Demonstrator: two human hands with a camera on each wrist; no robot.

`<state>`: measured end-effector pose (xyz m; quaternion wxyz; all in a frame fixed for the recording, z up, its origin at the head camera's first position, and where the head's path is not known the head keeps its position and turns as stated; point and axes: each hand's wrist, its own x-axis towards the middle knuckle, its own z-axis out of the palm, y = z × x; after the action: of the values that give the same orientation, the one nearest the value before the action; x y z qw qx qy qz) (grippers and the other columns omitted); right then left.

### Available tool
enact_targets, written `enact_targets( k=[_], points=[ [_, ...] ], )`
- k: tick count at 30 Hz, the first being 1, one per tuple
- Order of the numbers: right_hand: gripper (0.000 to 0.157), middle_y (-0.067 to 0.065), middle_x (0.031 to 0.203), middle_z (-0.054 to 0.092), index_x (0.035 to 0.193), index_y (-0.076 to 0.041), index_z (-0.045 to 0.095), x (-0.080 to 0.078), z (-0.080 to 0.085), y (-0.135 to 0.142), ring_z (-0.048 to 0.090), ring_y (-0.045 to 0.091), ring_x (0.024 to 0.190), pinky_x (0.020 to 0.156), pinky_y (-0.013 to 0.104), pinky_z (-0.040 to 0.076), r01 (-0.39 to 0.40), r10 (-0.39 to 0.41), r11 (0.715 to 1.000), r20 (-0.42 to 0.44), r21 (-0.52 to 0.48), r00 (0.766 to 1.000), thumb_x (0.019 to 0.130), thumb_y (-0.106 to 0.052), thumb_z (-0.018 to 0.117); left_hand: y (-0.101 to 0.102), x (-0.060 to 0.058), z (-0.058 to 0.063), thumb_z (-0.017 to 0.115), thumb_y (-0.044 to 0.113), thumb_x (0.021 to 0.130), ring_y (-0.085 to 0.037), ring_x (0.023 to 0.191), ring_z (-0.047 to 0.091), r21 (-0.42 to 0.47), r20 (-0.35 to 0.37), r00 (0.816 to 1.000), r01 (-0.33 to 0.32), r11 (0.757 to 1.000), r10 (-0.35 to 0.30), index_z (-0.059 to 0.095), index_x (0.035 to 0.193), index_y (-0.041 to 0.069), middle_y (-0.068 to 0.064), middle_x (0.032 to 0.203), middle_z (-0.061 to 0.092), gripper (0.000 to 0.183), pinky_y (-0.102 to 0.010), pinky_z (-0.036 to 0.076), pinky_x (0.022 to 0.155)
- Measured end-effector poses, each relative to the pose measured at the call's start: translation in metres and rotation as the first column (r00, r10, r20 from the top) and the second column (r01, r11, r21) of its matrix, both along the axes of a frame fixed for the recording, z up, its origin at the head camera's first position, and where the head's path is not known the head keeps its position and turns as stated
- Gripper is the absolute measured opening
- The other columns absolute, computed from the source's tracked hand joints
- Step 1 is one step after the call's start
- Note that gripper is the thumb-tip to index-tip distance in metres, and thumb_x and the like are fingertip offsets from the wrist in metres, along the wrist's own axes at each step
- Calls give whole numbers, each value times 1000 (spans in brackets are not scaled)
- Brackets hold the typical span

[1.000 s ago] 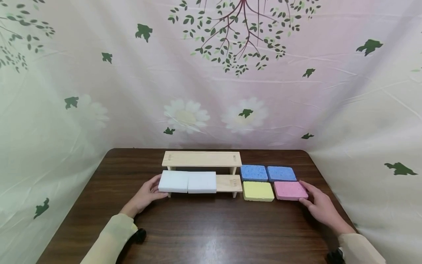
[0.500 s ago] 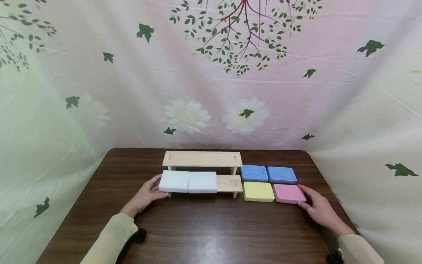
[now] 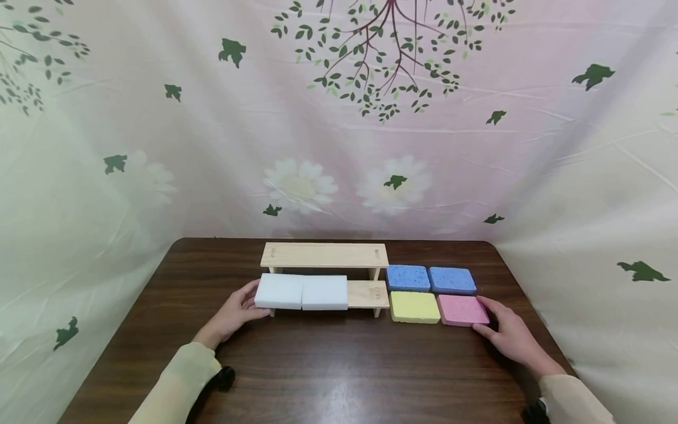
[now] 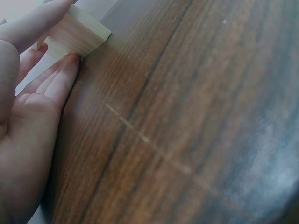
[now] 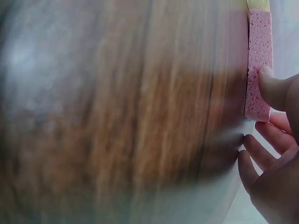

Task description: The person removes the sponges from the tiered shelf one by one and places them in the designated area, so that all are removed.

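A pink sponge (image 3: 461, 310) lies flat on the table at the right end of a front row, against a yellow sponge (image 3: 415, 307). My right hand (image 3: 514, 337) pinches its right end; in the right wrist view the thumb presses the front face of the pink sponge (image 5: 259, 44). My left hand (image 3: 230, 317) holds the left end of a two-step wooden rack (image 3: 367, 294), thumb in front. Close to those fingers, two white foam blocks (image 3: 279, 291) sit side by side on the lower step. The left wrist view shows fingertips at the rack's wooden leg (image 4: 77, 33).
Two blue sponges (image 3: 408, 278) lie behind the yellow and pink ones, right beside the rack. The rack's upper step (image 3: 324, 255) stands near the back edge of the dark wooden table (image 3: 339, 365). A printed cloth (image 3: 339, 135) hangs around the back and sides.
My right hand has moved slightly left and towards me, sliding the pink sponge up against the yellow one. The left hand and the white blocks stay where they were.
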<state>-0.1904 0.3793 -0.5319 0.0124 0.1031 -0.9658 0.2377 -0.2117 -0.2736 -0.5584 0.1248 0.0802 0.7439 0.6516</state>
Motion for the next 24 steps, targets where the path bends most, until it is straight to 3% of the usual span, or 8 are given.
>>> enact_targets(
  k=[9, 24],
  points=[
    [74, 38, 148, 48, 150, 10, 45, -2, -1, -1, 46, 58, 134, 107, 74, 39, -1, 1, 1000, -7, 7, 1000, 91, -14, 82, 0, 1, 0, 84, 9, 90, -40, 147, 41, 18, 10, 1000, 2, 1000, -2, 22, 165, 1, -28, 165, 32, 98, -22, 51, 103],
    [73, 38, 148, 48, 150, 10, 44, -3, 0, -2, 45, 58, 134, 106, 75, 38, -7, 7, 1000, -11, 14, 1000, 91, -14, 82, -1, 0, -2, 84, 10, 91, -40, 147, 42, 1, 2, 1000, 2, 1000, -2, 25, 165, 2, -27, 164, 35, 95, -21, 50, 104]
  ],
)
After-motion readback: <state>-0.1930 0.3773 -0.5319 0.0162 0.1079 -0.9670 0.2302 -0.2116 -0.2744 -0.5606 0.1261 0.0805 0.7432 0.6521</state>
